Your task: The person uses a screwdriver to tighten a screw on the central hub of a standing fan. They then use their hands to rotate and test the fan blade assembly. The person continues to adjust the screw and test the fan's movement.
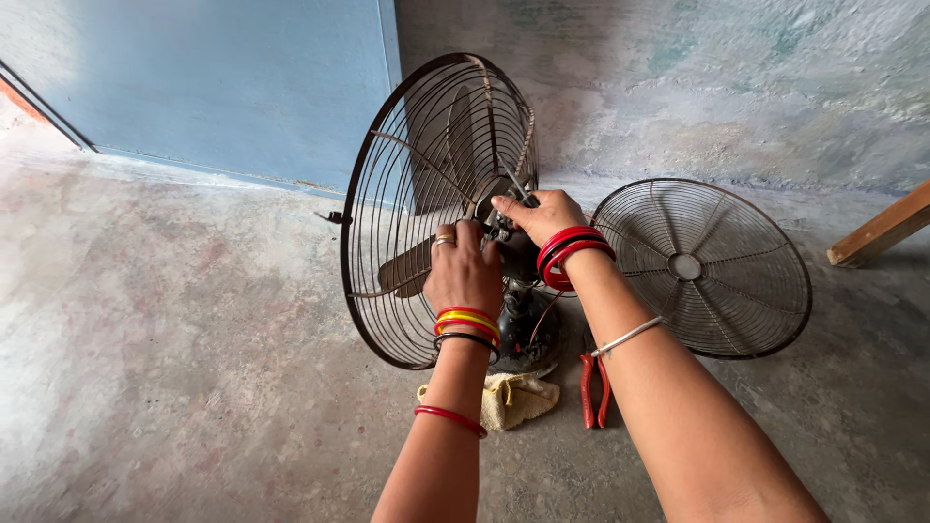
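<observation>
Item 1: dark metal table fan with round wire rear cage [426, 194], standing on the concrete floor [194, 387] near the blue door [242, 77]. Blades exposed; front guard off.

Item 2: my left hand [465, 271], wrapped around the motor housing behind the cage, steadying it.

Item 3: my right hand [542, 215], fingers pinched narrow on a small part at the top of the motor; I cannot tell what sits between them.

Item 4: detached round wire front grille [702, 266], leaning just beside the fan on the right.

Item 5: red-handled pliers [593, 387], lying on the floor by the fan base.

Item 6: crumpled yellowish cloth [513, 399], partly under the base.

Risks, as I judge them: the cloth beneath the base could let the fan rock or tip if I push sideways; a small fastener could drop and roll off; my bangles could snag on cage wires; the leaning grille could slide down if bumped.
</observation>
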